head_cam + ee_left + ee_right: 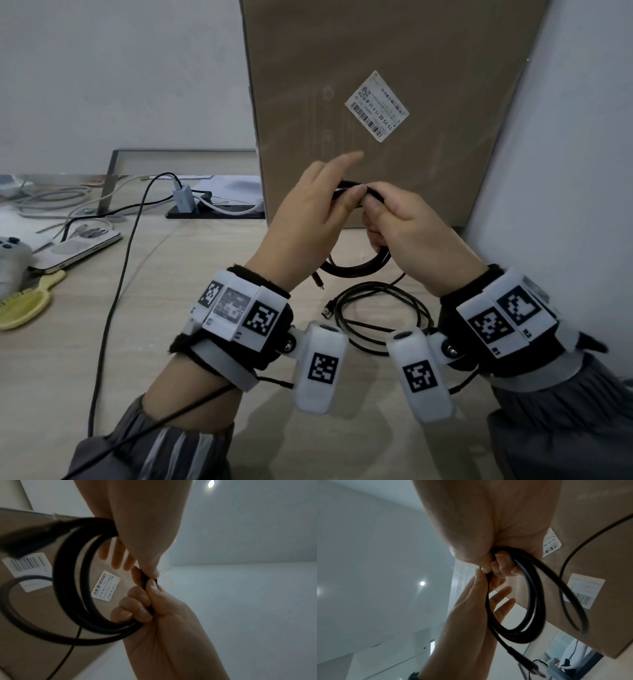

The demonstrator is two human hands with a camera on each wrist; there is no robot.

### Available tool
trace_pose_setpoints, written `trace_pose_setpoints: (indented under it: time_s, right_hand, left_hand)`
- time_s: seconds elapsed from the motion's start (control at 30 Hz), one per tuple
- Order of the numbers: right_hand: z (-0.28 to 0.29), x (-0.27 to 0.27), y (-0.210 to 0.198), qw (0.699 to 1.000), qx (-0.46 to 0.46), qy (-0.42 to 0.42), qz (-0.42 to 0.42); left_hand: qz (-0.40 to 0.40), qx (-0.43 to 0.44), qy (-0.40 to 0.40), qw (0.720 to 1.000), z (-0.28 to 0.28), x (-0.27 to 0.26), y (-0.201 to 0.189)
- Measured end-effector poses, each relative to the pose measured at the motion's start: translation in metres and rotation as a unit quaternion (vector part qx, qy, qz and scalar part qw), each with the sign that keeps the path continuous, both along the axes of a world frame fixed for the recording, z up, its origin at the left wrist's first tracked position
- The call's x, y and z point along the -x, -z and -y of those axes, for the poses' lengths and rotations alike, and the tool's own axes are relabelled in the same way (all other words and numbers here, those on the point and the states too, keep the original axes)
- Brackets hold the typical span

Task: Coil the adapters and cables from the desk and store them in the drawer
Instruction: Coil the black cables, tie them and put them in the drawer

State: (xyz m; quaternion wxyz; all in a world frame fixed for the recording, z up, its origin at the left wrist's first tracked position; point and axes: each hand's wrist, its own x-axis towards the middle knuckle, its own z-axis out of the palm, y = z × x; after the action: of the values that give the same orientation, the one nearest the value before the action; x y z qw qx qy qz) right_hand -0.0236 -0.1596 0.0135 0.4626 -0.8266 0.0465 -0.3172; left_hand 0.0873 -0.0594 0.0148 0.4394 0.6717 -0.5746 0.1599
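Beyond my knuckles stands the cardboard box [394, 102], upright on the desk [171, 308]. Below my wrists a thin black cable [383, 318] lies loosely looped on the desk, touched by neither hand. Raised in front of me is the coiled black cable [359, 265]: its loops hang under my right hand [407, 236], whose fingers curl round the bundle. My left hand [308, 219] pinches the top strand between thumb and middle finger, just beside my right thumb, forefinger stretched straight out.
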Motion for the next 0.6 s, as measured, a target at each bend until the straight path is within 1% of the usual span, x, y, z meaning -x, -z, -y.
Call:
trace_pose_setpoints:
  time_s: [0.03,0.1,0.17,0.23,0.33,0.4,0.47,0.53,0.57,0.6]
  right_hand:
    - [0.001,0.0,0.0,1.0,0.009,0.006,-0.008]
    - [0.004,-0.001,0.002,0.999,0.015,0.022,-0.024]
    - [0.006,-0.003,0.005,0.999,-0.015,0.022,-0.031]
    - [0.006,-0.005,0.006,0.999,-0.044,0.015,-0.024]
    - [0.004,-0.004,0.004,0.995,-0.094,-0.002,0.021]
    - [0.003,-0.003,0.003,0.989,-0.141,-0.04,0.028]
    - [-0.001,-0.004,0.004,0.98,-0.182,-0.083,0.024]
    - [-0.008,-0.008,0.006,0.972,-0.21,-0.103,0.03]
    - [-0.011,-0.01,0.008,0.969,-0.22,-0.106,0.038]
    - [-0.013,-0.012,0.009,0.967,-0.227,-0.105,0.05]
  left_hand:
    - [0.003,-0.017,0.004,1.0,-0.001,0.001,0.0]
    - [-0.026,-0.049,-0.001,0.998,-0.001,0.002,-0.001]
    - [-0.065,-0.066,-0.029,0.995,0.001,0.002,-0.001]
    - [-0.132,-0.045,-0.026,0.99,0.004,0.002,0.001]
    - [-0.253,0.034,-0.006,0.967,0.005,0.0,0.004]
    - [-0.333,0.102,-0.008,0.937,0.006,0.001,0.005]
    - [-0.421,0.163,-0.002,0.892,0.008,0.003,0.004]
    - [-0.499,0.209,0.011,0.841,0.008,0.006,0.001]
    - [-0.528,0.224,0.02,0.819,0.009,0.008,0.0]
    - [-0.547,0.231,0.033,0.804,0.009,0.01,0.0]
